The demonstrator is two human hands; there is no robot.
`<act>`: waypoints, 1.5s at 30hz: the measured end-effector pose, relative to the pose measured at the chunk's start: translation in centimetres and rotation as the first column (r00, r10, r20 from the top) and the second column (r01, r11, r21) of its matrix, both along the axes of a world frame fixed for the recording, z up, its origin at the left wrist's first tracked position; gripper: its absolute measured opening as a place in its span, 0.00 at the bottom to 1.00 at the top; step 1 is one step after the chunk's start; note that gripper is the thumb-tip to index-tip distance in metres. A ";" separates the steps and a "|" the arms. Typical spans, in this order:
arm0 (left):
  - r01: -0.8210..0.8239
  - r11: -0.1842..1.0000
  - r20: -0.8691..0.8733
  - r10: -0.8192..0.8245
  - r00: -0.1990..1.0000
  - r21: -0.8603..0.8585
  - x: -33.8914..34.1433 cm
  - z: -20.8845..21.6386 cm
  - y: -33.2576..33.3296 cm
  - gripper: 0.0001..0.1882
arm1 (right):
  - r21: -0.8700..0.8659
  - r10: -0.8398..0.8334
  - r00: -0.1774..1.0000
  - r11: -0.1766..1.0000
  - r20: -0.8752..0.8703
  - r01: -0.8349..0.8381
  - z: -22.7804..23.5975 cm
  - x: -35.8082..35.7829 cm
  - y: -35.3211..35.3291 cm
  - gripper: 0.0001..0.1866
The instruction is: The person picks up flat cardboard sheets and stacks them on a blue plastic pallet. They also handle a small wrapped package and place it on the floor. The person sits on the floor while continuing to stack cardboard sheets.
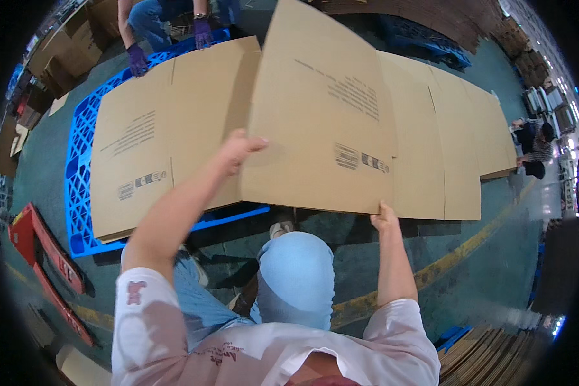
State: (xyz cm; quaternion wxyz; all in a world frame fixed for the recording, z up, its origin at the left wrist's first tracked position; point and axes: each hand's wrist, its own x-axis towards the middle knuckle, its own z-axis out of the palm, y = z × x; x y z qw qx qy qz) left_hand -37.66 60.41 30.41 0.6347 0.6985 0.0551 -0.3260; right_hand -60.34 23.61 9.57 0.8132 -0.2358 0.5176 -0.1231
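In front of me a large brown flattened cardboard box (309,138) is tilted up, one printed panel raised toward me. My left hand (239,151) is closed on the panel's left edge, its thumb side on the printed face and its other fingers partly hidden. At the lower right corner of that panel, my right hand (385,219) pinches the bottom edge. More creased cardboard (418,148) stretches to the right from the raised panel. Beneath on the left, a flat printed cardboard sheet (132,151) lies on a blue plastic pallet (78,168).
Across the pallet, a co-worker's purple-gloved hands (137,61) rest near its far edge. Another person (535,141) is at the cardboard's far right end. Red pallet-jack forks (55,264) lie on the left floor. Stacked cardboard (489,357) stands at lower right; another blue pallet (424,42) lies behind.
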 end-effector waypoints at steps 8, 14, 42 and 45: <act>-0.216 0.972 -0.045 0.213 0.976 -0.087 1.6 2.9 27.2 0.21 | 0.336 0.498 0.795 0.726 0.346 -0.600 7.6 5.6 19.7 0.22; -0.595 0.663 0.517 0.347 0.783 0.454 -2.4 2.2 51.5 0.27 | -0.039 0.834 -0.151 -0.154 0.531 -0.987 10.0 11.6 31.0 0.30; 0.137 0.768 0.721 -0.636 0.276 0.626 -3.8 -17.6 28.5 0.07 | -0.934 0.167 0.965 0.266 -0.200 -0.239 10.6 12.9 13.6 0.20; 0.108 0.751 0.731 -0.660 0.175 0.652 -3.4 -17.7 28.6 0.06 | -0.884 0.288 0.857 -0.333 -0.427 -0.329 13.3 11.9 18.6 0.24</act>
